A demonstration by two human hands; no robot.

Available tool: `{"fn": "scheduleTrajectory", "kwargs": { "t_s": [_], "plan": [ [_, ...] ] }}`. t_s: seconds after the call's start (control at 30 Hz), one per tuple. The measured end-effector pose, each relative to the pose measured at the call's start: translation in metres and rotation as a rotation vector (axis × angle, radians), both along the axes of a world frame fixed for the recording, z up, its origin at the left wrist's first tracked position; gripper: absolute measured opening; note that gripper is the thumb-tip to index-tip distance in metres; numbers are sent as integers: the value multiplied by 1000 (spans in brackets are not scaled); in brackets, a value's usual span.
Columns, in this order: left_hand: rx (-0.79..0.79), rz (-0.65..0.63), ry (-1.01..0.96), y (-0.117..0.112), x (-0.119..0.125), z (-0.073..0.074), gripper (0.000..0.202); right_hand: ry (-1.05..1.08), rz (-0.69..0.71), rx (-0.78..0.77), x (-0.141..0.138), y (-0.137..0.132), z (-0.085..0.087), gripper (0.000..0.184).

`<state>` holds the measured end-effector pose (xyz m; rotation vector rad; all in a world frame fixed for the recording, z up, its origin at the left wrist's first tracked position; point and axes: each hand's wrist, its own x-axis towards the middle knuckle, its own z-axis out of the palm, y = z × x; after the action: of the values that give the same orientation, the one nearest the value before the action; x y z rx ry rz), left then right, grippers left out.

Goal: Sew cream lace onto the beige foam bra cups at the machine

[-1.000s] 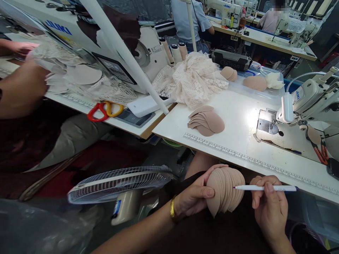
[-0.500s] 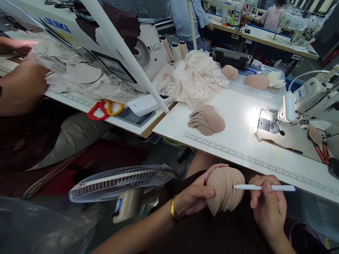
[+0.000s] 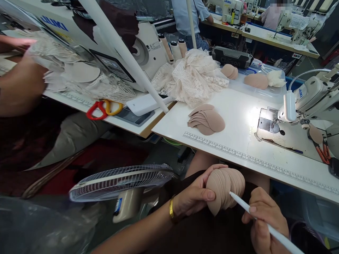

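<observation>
Fanned out in my left hand [image 3: 197, 195] is a stack of beige fabric bra pads [image 3: 235, 181], thumb on the front piece and fingers behind. My right hand [image 3: 268, 218] grips a white pen [image 3: 280, 238] whose tip reaches the faces of the fanned pads near their middle. Whether the tip presses on a pad I cannot tell. Both hands are over my lap, below the table's front edge. On the white table [image 3: 238, 141] lies another overlapping pile of beige pads [image 3: 209, 120].
A sewing machine [image 3: 312, 102] stands at the right with orange-handled snips [image 3: 321, 153] beside it. Cream lace [image 3: 196, 79] is heaped at the back. A fan [image 3: 122, 181] is left of my arm. Red and yellow scissors [image 3: 104, 108] lie near a co-worker's arm [image 3: 22, 84].
The pen has turned from lying level to slanting, its tip moving left and slightly down across the pads. My right hand has rolled over. The left hand stays nearly still.
</observation>
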<state>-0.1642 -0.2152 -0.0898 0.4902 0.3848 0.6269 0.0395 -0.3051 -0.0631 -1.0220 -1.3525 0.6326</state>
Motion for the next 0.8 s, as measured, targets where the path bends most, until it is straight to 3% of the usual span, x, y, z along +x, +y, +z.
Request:
{"fn": "scheduleTrajectory", "kwargs": {
  "t_s": [0.1, 0.33, 0.53, 0.63, 0.8],
  "plan": [
    [2, -4, -9, 0, 0, -2, 75, -28, 15, 114, -1, 5, 3, 23],
    [1, -3, -22, 0, 1, -3, 75, 193, -132, 19, -7, 19, 11, 22],
    [7, -22, -30, 1, 3, 4, 72, 370, -22, -146, -6, 22, 8, 25],
    [0, -16, -41, 1, 3, 5, 71, 435, -21, -143, -5, 23, 8, 27],
    [-9, -31, -30, 1, 3, 6, 70, 356, -19, -125, -6, 22, 10, 23]
  ]
}}
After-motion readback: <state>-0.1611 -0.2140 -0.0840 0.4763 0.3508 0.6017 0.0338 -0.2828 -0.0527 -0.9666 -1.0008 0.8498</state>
